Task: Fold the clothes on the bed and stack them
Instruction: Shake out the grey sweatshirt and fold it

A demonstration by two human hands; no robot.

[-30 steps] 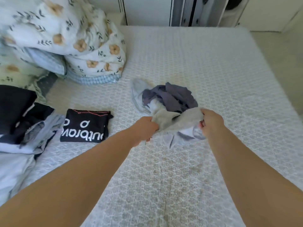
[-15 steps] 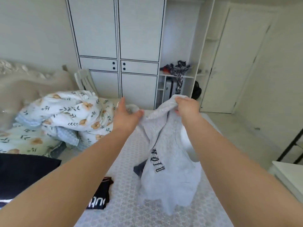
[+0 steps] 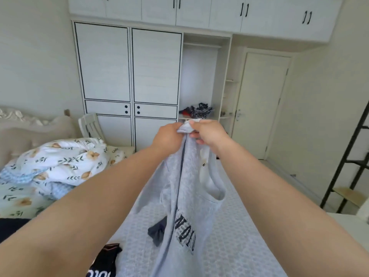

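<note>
Left hand (image 3: 167, 136) and right hand (image 3: 209, 132) almost touching, both pinching top edge of grey vest (image 3: 185, 196). Hangs limp below: soft, light, likely floppy. Better grip: separate shoulder straps.

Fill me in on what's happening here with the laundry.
A person stands at the bed and holds a light grey top up in the air. The left hand and the right hand both pinch its upper edge, close together, so it hangs down unfolded with its dark lettering showing. A folded black shirt with white lettering lies on the bed at lower left, and a dark garment lies crumpled behind the hanging top. A floral duvet is bunched at the left.
</note>
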